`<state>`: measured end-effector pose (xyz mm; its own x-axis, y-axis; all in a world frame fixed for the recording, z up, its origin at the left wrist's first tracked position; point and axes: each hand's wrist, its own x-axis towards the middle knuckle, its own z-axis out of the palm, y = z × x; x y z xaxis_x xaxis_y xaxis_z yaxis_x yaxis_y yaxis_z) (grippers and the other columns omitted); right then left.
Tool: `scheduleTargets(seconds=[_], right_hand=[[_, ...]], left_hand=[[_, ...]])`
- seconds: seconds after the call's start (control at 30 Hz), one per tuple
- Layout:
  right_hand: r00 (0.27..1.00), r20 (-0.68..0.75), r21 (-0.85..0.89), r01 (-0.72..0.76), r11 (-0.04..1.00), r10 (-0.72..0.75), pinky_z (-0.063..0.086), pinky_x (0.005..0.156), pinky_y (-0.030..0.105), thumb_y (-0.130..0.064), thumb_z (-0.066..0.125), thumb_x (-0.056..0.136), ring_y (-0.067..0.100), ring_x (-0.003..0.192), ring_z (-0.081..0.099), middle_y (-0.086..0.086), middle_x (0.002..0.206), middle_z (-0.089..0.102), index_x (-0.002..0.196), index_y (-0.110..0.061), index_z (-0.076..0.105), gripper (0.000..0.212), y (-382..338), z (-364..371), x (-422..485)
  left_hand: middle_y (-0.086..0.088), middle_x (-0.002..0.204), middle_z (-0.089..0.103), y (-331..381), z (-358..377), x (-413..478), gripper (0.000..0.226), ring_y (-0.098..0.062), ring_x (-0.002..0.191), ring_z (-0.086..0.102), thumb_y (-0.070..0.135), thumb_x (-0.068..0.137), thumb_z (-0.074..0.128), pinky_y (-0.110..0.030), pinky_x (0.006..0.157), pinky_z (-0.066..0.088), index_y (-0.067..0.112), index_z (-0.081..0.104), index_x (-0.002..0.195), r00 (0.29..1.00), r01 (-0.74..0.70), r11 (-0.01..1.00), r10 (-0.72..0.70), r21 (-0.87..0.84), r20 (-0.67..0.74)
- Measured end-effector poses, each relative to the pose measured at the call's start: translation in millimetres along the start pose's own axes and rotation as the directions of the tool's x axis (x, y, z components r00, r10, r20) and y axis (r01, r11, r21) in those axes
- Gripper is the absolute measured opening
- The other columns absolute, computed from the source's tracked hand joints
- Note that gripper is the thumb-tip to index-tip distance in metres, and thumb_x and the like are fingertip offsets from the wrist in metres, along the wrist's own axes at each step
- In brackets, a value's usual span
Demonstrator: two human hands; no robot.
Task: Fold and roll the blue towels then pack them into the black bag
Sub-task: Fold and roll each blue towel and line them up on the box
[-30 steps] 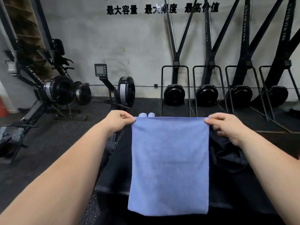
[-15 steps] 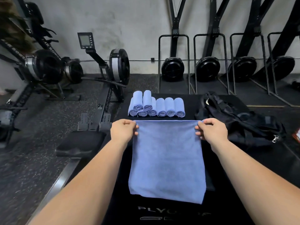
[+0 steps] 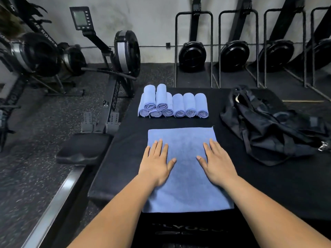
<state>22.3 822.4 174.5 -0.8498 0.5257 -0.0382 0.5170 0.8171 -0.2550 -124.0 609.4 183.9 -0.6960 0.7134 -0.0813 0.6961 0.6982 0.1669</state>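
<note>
A flat, rectangular light-blue terry towel lies spread, smooth and free of wrinkles, on a black padded platform, its near edge at the platform's front. Two bare forearms reach in from below. The left hand and right hand rest palm-down on the towel's far half, fingers straight and slightly spread, gripping nothing. Just beyond the towel sits a tidy cluster of rolled light-blue towels, six side by side with two more stacked on the left end, spiral ends facing the viewer. To the right, a crumpled black fabric bag slumps on the platform. A black rowing machine stands farther left on the floor.
</note>
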Motion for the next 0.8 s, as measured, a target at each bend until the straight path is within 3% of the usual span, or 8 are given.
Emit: scheduleTargets(seconds=[0.1,0.33,0.43,0.5,0.57,0.63,0.7,0.8], right_hand=[[0.999,-0.025,-0.119,-0.026,0.993,0.023,0.0,0.131,0.045,-0.072,0.006,0.1,0.015,0.161,-0.011,-0.001,0.176,-0.006,0.167,-0.028,0.006,0.081,-0.5,3.6,1.5],[0.998,0.0,-0.21,-0.059,0.976,0.06,-0.005,0.13,0.047,-0.073,0.002,0.099,0.015,0.16,-0.015,-0.002,0.176,-0.01,0.168,-0.029,0.0,0.081,-0.6,-2.8,13.9],[0.995,-0.066,-0.254,-0.085,0.963,0.07,0.001,0.13,0.048,-0.069,0.0,0.101,0.021,0.161,-0.007,0.003,0.176,0.002,0.167,-0.025,0.01,0.08,-3.6,-2.6,7.9],[0.993,-0.107,-0.239,-0.082,0.967,0.058,0.006,0.13,0.047,-0.068,-0.005,0.099,0.024,0.161,0.001,0.006,0.174,0.012,0.165,-0.023,0.021,0.084,-6.9,-3.8,1.6],[0.991,-0.125,-0.178,-0.066,0.982,0.044,0.011,0.129,0.047,-0.069,-0.007,0.095,0.024,0.161,0.008,0.007,0.173,0.017,0.162,-0.024,0.029,0.089,-8.2,-4.3,-6.3],[0.994,-0.101,-0.11,-0.059,0.992,0.048,0.012,0.129,0.046,-0.072,-0.004,0.095,0.023,0.16,0.011,0.006,0.173,0.017,0.161,-0.026,0.031,0.088,-4.2,-5.5,-16.8],[0.999,-0.042,-0.11,-0.021,0.994,0.016,0.008,0.129,0.046,-0.074,0.004,0.098,0.021,0.161,0.005,0.002,0.175,0.008,0.163,-0.031,0.025,0.081,5.6,-4.4,-30.7],[1.0,-0.001,-0.108,0.019,0.994,-0.019,0.005,0.13,0.044,-0.073,0.016,0.101,0.016,0.162,-0.003,-0.004,0.176,0.0,0.166,-0.035,0.017,0.075,25.9,-6.6,-49.1]], left_hand=[[-0.001,0.175,-0.018,-4.3,5.6,5.8,0.08,-0.017,0.16,-0.022,0.069,0.105,0.009,-0.044,0.131,-0.008,0.022,-0.005,0.169,1.0,-0.018,0.997,0.017,0.069,0.015],[-0.002,0.175,-0.017,-13.0,-0.1,21.5,0.081,-0.017,0.161,-0.02,0.071,0.104,0.006,-0.043,0.131,-0.007,0.024,-0.006,0.169,0.999,-0.05,0.989,0.049,0.141,0.011],[-0.009,0.176,0.003,-7.7,-2.8,18.0,0.078,-0.028,0.163,-0.002,0.065,0.106,0.009,-0.048,0.13,0.004,0.019,0.01,0.169,0.995,-0.051,0.966,0.071,0.254,-0.072],[-0.014,0.167,0.03,-1.2,-7.9,12.7,0.07,-0.035,0.155,0.026,0.058,0.106,0.016,-0.047,0.126,0.02,0.015,0.036,0.158,0.982,-0.088,0.945,0.136,0.314,-0.132],[-0.006,0.143,0.053,5.7,-7.6,3.9,0.056,-0.031,0.132,0.049,0.053,0.104,0.022,-0.041,0.112,0.035,0.018,0.056,0.132,0.958,-0.139,0.96,0.193,0.245,-0.214],[0.0,0.137,0.057,10.1,-2.0,-11.2,0.055,-0.028,0.126,0.054,0.057,0.102,0.026,-0.04,0.108,0.039,0.022,0.062,0.125,0.956,-0.149,0.988,0.157,0.051,-0.248],[-0.004,0.163,0.04,7.8,6.4,-30.6,0.071,-0.028,0.15,0.036,0.067,0.101,0.024,-0.042,0.123,0.028,0.024,0.05,0.15,0.981,-0.131,0.989,0.12,-0.069,-0.153],[-0.001,0.177,-0.001,-7.5,16.2,-51.0,0.085,-0.02,0.163,-0.007,0.076,0.098,0.008,-0.041,0.131,-0.001,0.028,0.013,0.169,0.987,-0.156,0.986,0.158,0.051,-0.034]])
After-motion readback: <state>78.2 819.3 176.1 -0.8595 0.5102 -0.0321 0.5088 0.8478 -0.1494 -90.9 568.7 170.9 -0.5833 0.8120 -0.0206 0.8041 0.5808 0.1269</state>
